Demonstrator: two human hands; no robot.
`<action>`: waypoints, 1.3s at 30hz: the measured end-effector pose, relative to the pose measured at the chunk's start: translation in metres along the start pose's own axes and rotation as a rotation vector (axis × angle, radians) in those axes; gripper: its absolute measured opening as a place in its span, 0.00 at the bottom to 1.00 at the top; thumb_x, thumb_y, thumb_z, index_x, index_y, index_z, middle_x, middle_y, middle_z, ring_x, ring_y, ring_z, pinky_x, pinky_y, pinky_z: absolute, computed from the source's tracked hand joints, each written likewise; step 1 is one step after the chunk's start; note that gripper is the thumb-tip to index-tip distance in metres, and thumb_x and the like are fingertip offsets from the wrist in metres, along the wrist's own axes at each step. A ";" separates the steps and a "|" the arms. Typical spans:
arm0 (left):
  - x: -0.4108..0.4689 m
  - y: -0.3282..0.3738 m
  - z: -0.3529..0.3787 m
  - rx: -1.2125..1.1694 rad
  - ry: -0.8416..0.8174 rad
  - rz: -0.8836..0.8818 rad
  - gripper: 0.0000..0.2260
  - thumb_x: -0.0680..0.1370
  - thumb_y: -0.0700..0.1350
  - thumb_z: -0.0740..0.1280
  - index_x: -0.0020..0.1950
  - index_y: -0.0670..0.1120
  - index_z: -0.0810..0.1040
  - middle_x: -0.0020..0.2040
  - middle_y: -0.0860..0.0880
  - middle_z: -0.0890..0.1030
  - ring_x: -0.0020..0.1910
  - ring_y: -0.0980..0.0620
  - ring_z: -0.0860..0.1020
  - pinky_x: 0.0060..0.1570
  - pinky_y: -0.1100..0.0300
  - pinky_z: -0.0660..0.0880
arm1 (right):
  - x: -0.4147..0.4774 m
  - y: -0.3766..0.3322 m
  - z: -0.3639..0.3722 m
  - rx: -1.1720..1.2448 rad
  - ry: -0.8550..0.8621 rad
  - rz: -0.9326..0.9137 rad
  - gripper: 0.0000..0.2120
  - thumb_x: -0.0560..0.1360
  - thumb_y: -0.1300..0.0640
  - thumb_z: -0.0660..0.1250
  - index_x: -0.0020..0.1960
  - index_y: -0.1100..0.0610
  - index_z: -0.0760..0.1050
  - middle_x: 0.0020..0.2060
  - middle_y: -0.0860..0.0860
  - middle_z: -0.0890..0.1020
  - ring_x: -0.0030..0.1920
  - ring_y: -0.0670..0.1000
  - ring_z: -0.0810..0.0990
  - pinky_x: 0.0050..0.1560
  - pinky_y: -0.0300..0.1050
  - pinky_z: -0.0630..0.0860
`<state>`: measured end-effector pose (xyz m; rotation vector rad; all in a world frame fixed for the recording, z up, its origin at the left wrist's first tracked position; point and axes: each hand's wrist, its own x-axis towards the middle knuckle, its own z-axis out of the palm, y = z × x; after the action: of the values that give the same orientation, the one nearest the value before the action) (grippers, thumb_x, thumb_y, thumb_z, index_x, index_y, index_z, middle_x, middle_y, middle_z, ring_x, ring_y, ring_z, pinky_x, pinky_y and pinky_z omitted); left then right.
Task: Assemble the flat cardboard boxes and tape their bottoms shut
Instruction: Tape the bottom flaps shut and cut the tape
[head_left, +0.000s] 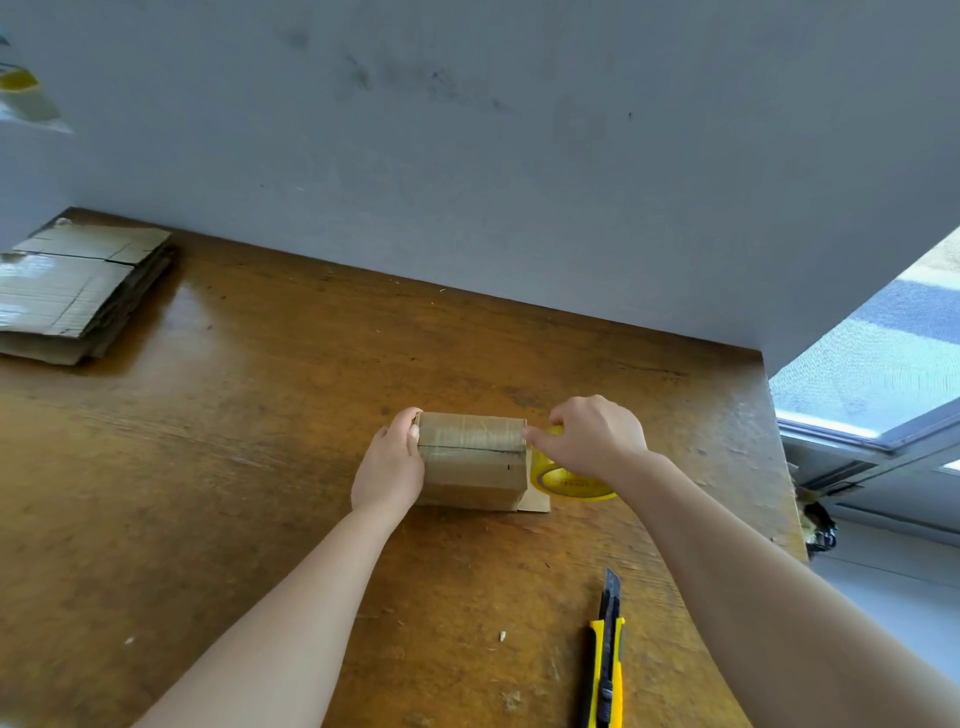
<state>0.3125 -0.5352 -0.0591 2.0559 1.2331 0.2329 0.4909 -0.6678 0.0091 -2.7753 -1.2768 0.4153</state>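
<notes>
1. The box (470, 462) is found at the centre of the frame, standing on the table (260, 415) with its closed flaps turned upward.
2. The step in hand is judged to be the taping of the bottom. A glossy strip is seen across the top face, running toward the tape roll (563, 480) at the box's right end.
3. The left hand (389, 467) is set against the box's left end. Its fingers (410, 421) are curled over the top edge, and the box is gripped.
4. The tape roll is covered and held by the right hand (592, 436), fingers curled round it. The fingertips (535, 434) touch the box's upper right edge. The thumb's position cannot be told.
5. For the next move, the tape is likely to be carried down the right face and severed. The utility knife (608, 660) lies at lower right, well apart from both hands, so one hand must be freed.
6. A stack of flat boxes (78, 291) at upper left is not yet assembled.
</notes>
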 end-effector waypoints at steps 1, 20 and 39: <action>0.000 0.000 0.001 -0.003 0.002 -0.002 0.19 0.84 0.48 0.49 0.75 0.52 0.62 0.69 0.46 0.71 0.65 0.47 0.71 0.52 0.56 0.70 | 0.001 0.001 0.000 -0.003 0.001 -0.003 0.27 0.77 0.33 0.57 0.60 0.52 0.80 0.49 0.49 0.83 0.45 0.50 0.78 0.38 0.42 0.74; -0.006 0.007 -0.002 0.065 -0.037 -0.058 0.24 0.82 0.58 0.50 0.76 0.49 0.62 0.72 0.48 0.70 0.69 0.47 0.70 0.59 0.53 0.72 | 0.007 0.014 0.029 0.169 -0.127 0.088 0.22 0.76 0.31 0.56 0.45 0.47 0.76 0.38 0.47 0.74 0.39 0.50 0.73 0.27 0.39 0.61; -0.025 0.030 0.029 0.714 -0.151 0.452 0.36 0.74 0.64 0.29 0.78 0.48 0.39 0.78 0.50 0.37 0.77 0.52 0.37 0.74 0.47 0.38 | -0.011 -0.007 0.040 0.215 -0.071 0.246 0.30 0.76 0.32 0.57 0.66 0.53 0.76 0.57 0.51 0.82 0.54 0.53 0.81 0.45 0.45 0.79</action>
<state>0.3336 -0.5785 -0.0554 2.8966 0.8001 -0.1901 0.4682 -0.6741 -0.0258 -2.7594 -0.8443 0.6307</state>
